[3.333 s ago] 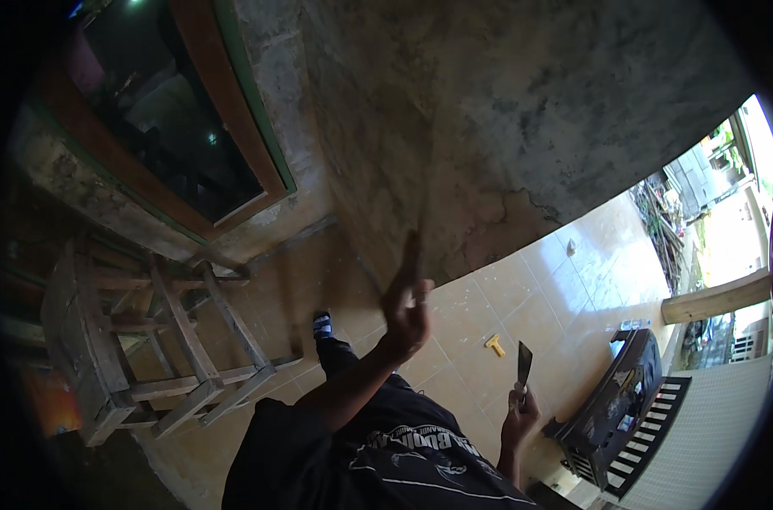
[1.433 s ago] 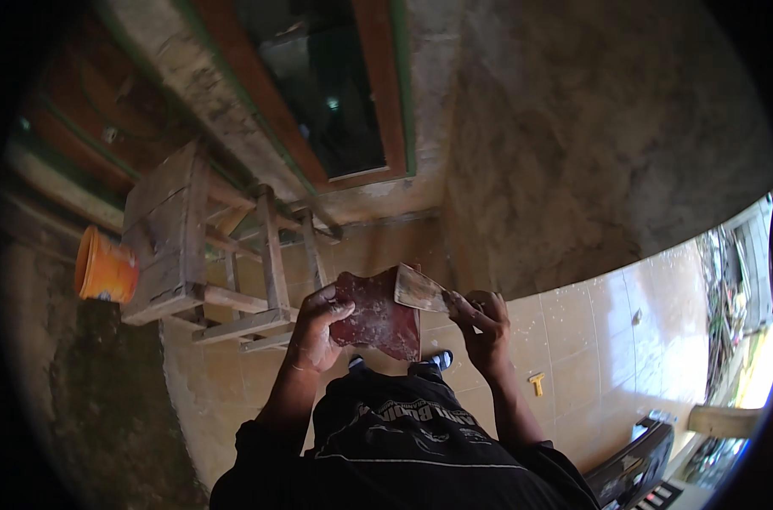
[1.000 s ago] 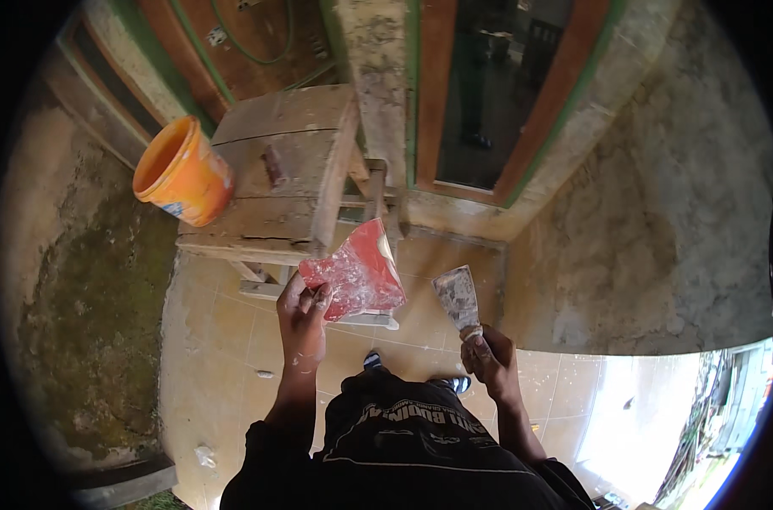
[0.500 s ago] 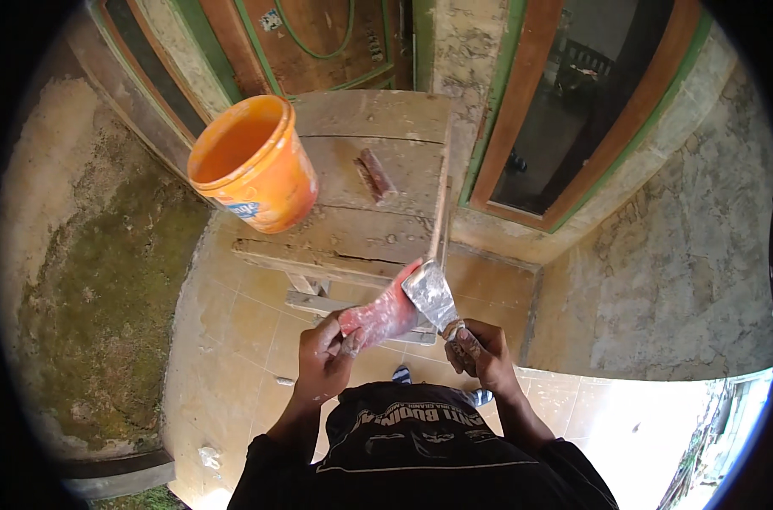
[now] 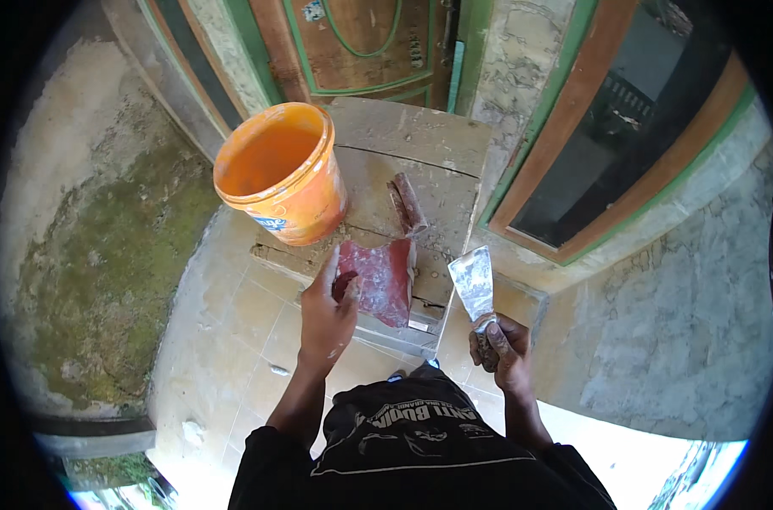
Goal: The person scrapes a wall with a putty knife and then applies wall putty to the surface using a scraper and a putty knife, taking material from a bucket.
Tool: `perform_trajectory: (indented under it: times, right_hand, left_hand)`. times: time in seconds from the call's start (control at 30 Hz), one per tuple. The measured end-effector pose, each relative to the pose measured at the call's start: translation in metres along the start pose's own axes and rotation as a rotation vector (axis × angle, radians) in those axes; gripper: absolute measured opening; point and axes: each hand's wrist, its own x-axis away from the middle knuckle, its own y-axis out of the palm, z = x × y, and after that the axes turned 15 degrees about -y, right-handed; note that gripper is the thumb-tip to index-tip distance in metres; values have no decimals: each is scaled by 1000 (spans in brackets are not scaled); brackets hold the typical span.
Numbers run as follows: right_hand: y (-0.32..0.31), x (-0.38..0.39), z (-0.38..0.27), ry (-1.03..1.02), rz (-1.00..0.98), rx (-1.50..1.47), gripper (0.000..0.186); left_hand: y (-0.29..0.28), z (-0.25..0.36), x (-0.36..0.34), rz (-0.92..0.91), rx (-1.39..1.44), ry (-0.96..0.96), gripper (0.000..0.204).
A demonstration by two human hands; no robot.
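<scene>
My left hand (image 5: 325, 327) is closed on a dusty red sheet (image 5: 378, 274) by its left side, held over the front of a wooden stool (image 5: 420, 136). My right hand (image 5: 505, 353) grips a putty knife (image 5: 472, 285) by its dirty handle, its whitened metal blade pointing up, apart from the sheet and to its right. An orange plastic bucket (image 5: 280, 212) with white smears stands on the left of the stool top. A narrow red-brown folded piece (image 5: 407, 204) lies beside it on the wood.
A green-trimmed wooden door (image 5: 352, 51) is behind the stool. A framed glass window (image 5: 599, 144) and grey plastered wall (image 5: 658, 357) are on the right. A mossy strip (image 5: 106, 314) borders the tiled floor (image 5: 259, 323) on the left.
The view has swung from the plastered wall round to the stool and door, which now appear larger. The knife's blade, against the red sheet half a second ago, has moved away rightward.
</scene>
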Motion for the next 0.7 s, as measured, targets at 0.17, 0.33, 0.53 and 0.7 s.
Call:
perform_trajectory:
  times: [0.17,0.33,0.53,0.7]
  right_hand:
    - [-15,-19,-6,7,19,27,34]
    - [-31,-27,-1,5,13,-6,35]
    - [-27,-23,0,-44,81,-17,33]
    - [-9,-23,0,-137,164,-35,30]
  left_hand:
    - [9,12,-6,129,-456,176,51]
    - [18,10,-10,307,-557,365,38]
    - [-30,1,-21,686,160,569,17]
    - [-108,21,-73,524,574,70,24]
